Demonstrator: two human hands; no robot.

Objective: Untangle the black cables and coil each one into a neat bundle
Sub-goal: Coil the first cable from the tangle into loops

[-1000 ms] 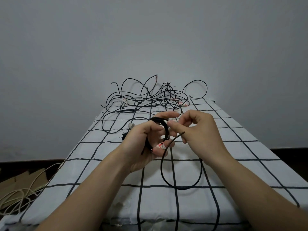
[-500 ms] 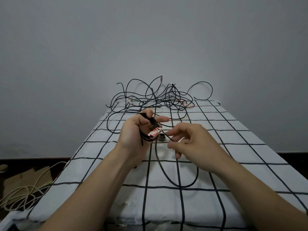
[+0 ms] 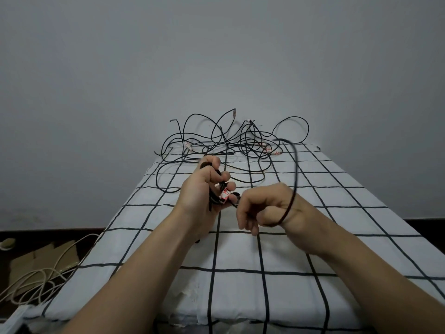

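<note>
Fingers of my left hand (image 3: 198,196) curl tight around the half-made bundle (image 3: 212,201) of black cable, its red-and-white label (image 3: 224,194) by my fingertips, while my right hand (image 3: 265,208) has rolled into a fist closed on the free tail (image 3: 295,169). That tail hung as a slack loop below my hands half a second ago and now arcs up over my right wrist, so I judge I am throwing another turn onto the bundle. Beyond, the other black cables (image 3: 231,143) lie tangled at the far end of the counter (image 3: 313,237), not yet sorted.
</note>
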